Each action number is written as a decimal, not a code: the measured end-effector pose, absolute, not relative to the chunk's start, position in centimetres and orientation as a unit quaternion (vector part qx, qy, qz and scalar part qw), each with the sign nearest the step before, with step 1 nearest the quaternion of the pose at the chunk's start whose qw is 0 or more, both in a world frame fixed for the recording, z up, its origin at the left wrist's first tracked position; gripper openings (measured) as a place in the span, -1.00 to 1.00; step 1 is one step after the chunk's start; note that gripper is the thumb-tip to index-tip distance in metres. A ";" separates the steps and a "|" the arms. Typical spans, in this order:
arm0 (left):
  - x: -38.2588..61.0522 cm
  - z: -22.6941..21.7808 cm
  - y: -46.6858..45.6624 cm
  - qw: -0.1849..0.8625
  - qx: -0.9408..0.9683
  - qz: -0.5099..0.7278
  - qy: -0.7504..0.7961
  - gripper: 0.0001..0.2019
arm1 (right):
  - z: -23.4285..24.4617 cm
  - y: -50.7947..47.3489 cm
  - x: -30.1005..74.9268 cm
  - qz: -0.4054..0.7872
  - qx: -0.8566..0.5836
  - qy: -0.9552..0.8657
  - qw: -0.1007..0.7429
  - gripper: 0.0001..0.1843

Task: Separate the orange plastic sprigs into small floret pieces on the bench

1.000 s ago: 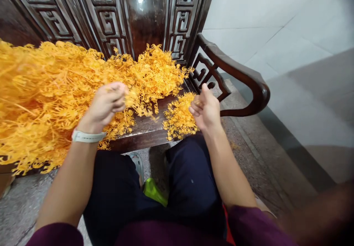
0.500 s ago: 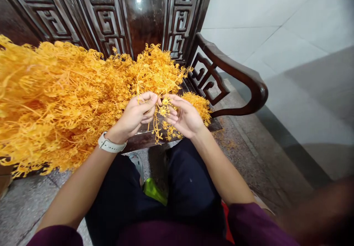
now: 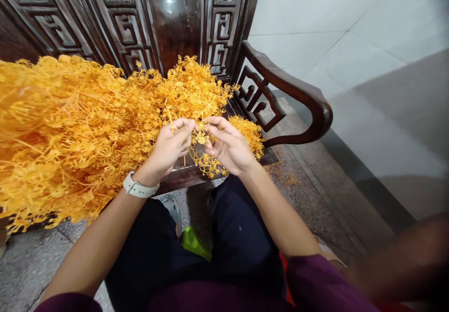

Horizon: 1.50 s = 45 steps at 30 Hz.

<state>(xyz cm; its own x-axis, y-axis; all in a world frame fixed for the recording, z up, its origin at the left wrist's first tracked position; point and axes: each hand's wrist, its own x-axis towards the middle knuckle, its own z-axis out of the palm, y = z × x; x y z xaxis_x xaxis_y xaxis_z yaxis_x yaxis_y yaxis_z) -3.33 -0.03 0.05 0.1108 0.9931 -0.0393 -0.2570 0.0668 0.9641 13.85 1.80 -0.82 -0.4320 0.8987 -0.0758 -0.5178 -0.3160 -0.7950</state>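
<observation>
My left hand (image 3: 175, 141), with a pale watch (image 3: 140, 185) on its wrist, is closed in a pinch on a yellow plastic flower stem (image 3: 170, 115). Close beside it, my right hand (image 3: 229, 144) pinches the small star-shaped yellow blossoms (image 3: 201, 137) of that piece between thumb and fingers. The fingertips of both hands nearly meet. Behind and left of them spreads a large heap of yellow plastic flower sprays (image 3: 87, 125). A smaller pile of yellow sprays (image 3: 250, 134) lies beyond my right hand. Exact finger contact is partly hidden by the blossoms.
The heap rests on a dark carved wooden bench (image 3: 182, 178) with a curved armrest (image 3: 298, 87) at the right. Yellow bits (image 3: 289, 178) are scattered on the speckled floor. A tiled wall (image 3: 315, 12) stands behind. Something bright green (image 3: 194, 242) shows between my legs.
My right hand's fingers have closed in on the blossoms and moved slightly left. Strands that dangled below the hands are now less visible. The view has shifted a little.
</observation>
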 end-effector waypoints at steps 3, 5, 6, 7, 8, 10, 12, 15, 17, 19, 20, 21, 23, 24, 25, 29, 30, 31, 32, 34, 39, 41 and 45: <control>-3.1 -0.2 0.0 0.580 0.445 0.527 0.434 -0.70 | -0.9 1.7 13.7 0.757 -0.264 -0.351 0.483 -0.63; -3.1 -0.2 0.1 0.572 0.451 0.526 0.439 -0.71 | -1.0 1.8 13.6 0.750 -0.268 -0.342 0.498 -0.66; -3.1 -0.2 0.1 0.571 0.455 0.524 0.438 -0.71 | -1.0 1.9 13.7 0.749 -0.270 -0.335 0.504 -0.67; -3.1 -0.2 0.0 0.572 0.458 0.522 0.436 -0.71 | -1.0 2.1 13.7 0.749 -0.271 -0.328 0.508 -0.69; -3.1 -0.2 0.0 0.573 0.459 0.522 0.434 -0.72 | -1.0 2.2 13.8 0.753 -0.271 -0.320 0.508 -0.71; -3.2 -0.1 0.0 0.574 0.460 0.522 0.432 -0.73 | -0.9 2.5 14.1 0.769 -0.263 -0.298 0.502 -0.75; -3.1 -0.1 -0.1 0.579 0.455 0.522 0.431 -0.75 | -0.9 2.7 14.4 0.792 -0.242 -0.273 0.490 -0.83; -2.8 0.0 -0.3 0.597 0.438 0.519 0.427 -0.78 | -0.8 2.8 14.7 0.816 -0.201 -0.251 0.481 -0.88; -2.6 0.1 -0.3 0.614 0.419 0.520 0.422 -0.79 | -0.8 2.6 14.8 0.820 -0.188 -0.256 0.476 -0.88; -2.5 0.3 -0.4 0.629 0.393 0.530 0.411 -0.80 | -0.8 2.5 14.8 0.820 -0.188 -0.270 0.469 -0.88; -2.5 0.5 -0.4 0.637 0.376 0.538 0.405 -0.79 | -0.8 2.4 14.7 0.820 -0.188 -0.277 0.465 -0.88; -2.6 0.7 -0.4 0.645 0.356 0.546 0.398 -0.79 | -0.8 2.3 14.8 0.820 -0.186 -0.285 0.461 -0.87; -2.9 1.3 -0.5 0.666 0.316 0.555 0.384 -0.79 | -0.8 2.4 14.9 0.818 -0.174 -0.303 0.457 -0.87; -3.1 1.6 -0.5 0.677 0.300 0.555 0.379 -0.79 | -0.8 2.4 15.0 0.817 -0.166 -0.313 0.454 -0.88; -3.3 1.8 -0.6 0.685 0.288 0.554 0.375 -0.80 | -0.8 2.5 15.1 0.815 -0.161 -0.325 0.452 -0.88; -3.4 2.6 -1.0 0.693 0.277 0.554 0.369 -0.83 | -0.5 2.5 14.9 0.805 -0.154 -0.363 0.444 -0.84; -3.2 2.6 -1.1 0.692 0.277 0.555 0.368 -0.83 | -0.3 2.4 14.8 0.802 -0.152 -0.365 0.447 -0.82; -3.0 2.7 -1.1 0.693 0.278 0.555 0.368 -0.82 | -0.2 2.3 14.6 0.801 -0.151 -0.365 0.450 -0.81; -3.0 2.8 -1.2 0.694 0.280 0.552 0.368 -0.82 | -0.1 2.3 14.5 0.800 -0.150 -0.363 0.454 -0.80; -3.7 3.2 -1.0 0.694 0.288 0.553 0.360 -0.79 | 0.0 2.6 14.9 0.795 -0.146 -0.348 0.474 -0.79; -9.8 3.6 0.5 0.553 0.341 0.696 0.306 -0.81 | -0.8 4.9 18.6 0.704 -0.157 -0.263 0.641 -0.68; -11.1 2.9 1.2 0.511 0.372 0.684 0.364 -0.82 | -0.9 5.4 19.4 0.677 -0.207 -0.259 0.657 -0.78; -8.7 1.4 1.6 0.536 0.436 0.594 0.412 -0.76 | -0.4 3.9 17.2 0.734 -0.247 -0.309 0.551 -0.87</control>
<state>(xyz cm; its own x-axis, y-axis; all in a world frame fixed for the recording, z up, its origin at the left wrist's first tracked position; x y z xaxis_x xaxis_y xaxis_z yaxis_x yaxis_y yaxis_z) -8.68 1.57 1.36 -0.0449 0.9961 0.0764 -0.2771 -0.0859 0.9570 17.23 3.88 -0.42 -0.2699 0.9627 -0.0211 -0.6571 -0.2001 -0.7267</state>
